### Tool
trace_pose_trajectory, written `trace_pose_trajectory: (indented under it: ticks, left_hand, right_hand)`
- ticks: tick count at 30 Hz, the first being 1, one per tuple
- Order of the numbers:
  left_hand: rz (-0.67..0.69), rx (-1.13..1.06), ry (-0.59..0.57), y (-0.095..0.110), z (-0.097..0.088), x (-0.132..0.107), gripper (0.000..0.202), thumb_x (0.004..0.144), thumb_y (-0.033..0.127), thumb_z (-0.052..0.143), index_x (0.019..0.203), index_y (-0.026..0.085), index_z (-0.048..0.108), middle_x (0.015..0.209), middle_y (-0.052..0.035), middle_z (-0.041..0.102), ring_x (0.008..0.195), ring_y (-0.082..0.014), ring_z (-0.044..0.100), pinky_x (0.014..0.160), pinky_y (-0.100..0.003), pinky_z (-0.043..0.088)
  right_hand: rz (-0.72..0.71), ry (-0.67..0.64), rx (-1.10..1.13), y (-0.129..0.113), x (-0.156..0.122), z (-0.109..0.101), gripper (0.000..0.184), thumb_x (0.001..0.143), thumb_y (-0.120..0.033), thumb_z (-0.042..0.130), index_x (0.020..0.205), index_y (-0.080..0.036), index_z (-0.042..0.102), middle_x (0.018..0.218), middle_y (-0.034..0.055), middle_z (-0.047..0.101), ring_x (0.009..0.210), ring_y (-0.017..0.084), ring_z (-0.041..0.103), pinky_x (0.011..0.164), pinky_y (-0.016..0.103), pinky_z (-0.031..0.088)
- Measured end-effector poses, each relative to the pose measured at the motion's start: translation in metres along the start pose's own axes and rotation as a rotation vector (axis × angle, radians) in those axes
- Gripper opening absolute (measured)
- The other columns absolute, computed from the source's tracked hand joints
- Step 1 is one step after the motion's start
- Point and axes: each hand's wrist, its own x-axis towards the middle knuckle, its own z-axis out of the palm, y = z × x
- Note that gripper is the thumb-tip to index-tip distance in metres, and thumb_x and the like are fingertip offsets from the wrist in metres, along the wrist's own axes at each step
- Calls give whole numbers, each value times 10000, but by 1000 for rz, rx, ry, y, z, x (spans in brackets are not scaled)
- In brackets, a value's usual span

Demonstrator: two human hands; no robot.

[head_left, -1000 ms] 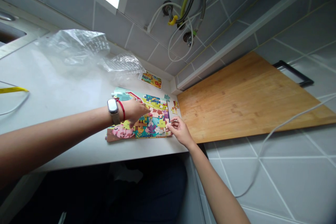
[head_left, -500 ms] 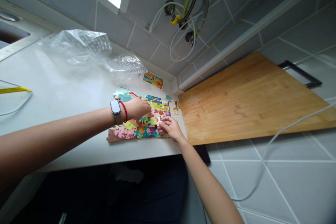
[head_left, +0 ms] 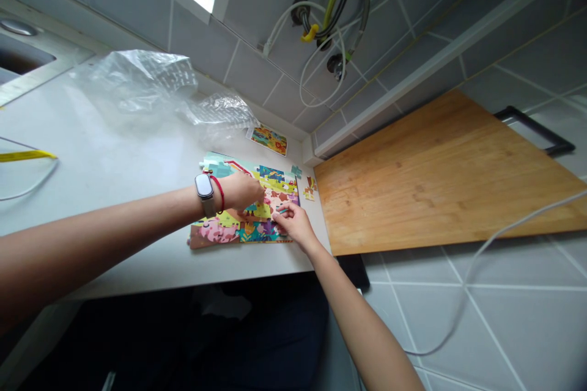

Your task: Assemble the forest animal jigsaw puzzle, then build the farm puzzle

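Note:
A colourful jigsaw puzzle (head_left: 215,230) with animals and plants lies on the white counter under both hands. My left hand (head_left: 242,191), with a watch and red cord at its wrist, rests over the puzzle's middle. Its fingers curl downward, and whatever they hold, if anything, is hidden. At the puzzle's right side, my right hand (head_left: 297,223) pinches a small puzzle piece (head_left: 277,214) between thumb and fingers, just over the picture. A light teal piece (head_left: 296,171) and several brown and yellow pieces (head_left: 310,188) lie right of the puzzle.
A small picture card (head_left: 269,139) lies behind the puzzle. Crumpled clear plastic wrap (head_left: 151,82) spreads over the back of the counter (head_left: 114,177). A large wooden board (head_left: 440,189) borders it on the right. A sink (head_left: 27,58) is at far left, near a yellow strip (head_left: 22,156).
My right hand has tilted the pinched piece and moved slightly left relative to the puzzle. My left hand's fingers have curled in more over the same spot. The view has shifted slightly.

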Motion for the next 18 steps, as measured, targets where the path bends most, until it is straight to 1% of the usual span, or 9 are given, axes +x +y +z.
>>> trace_pose_trajectory:
  ticks: [3, 7, 11, 15, 18]
  left_hand:
    - [44, 58, -81, 2, -2, -2, 407, 782, 82, 741, 1135, 276, 797, 1093, -83, 799, 954, -250, 725, 859, -339, 554]
    - [52, 72, -120, 9, -7, -3, 363, 825, 77, 686, 1113, 259, 811, 1107, -106, 791, 953, -263, 721, 836, -346, 551]
    - [33, 62, -112, 12, -7, -2, 302, 877, 80, 619, 1052, 217, 822, 1079, -129, 792, 931, -265, 730, 828, -357, 559]
    - [29, 54, -94, 10, -3, 0, 248, 877, 134, 659, 1045, 216, 822, 1077, -136, 793, 914, -264, 731, 835, -371, 571]
    - [31, 43, -90, 8, -2, 1, 226, 852, 169, 706, 1041, 221, 820, 1061, -130, 796, 911, -260, 727, 841, -368, 570]
  right_hand:
    - [5, 6, -59, -2, 2, 1, 386, 685, -456, 839, 889, -229, 604, 608, -59, 646, 447, 139, 609, 432, 242, 500]
    - [21, 13, -155, -7, 5, 3, 282, 734, -392, 797, 836, -237, 585, 578, -53, 648, 436, 149, 604, 440, 244, 472]
    - [1, 52, -264, -11, 7, 3, 242, 741, -339, 804, 825, -244, 598, 552, -63, 631, 480, 160, 619, 519, 253, 466]
    - [-113, 83, -450, -15, 6, 3, 218, 762, -325, 788, 873, -257, 614, 556, -87, 603, 554, 166, 626, 605, 259, 447]
    - [-149, 61, -499, -19, 4, 5, 167, 795, -319, 752, 862, -260, 611, 571, -84, 610, 566, 168, 627, 613, 259, 442]
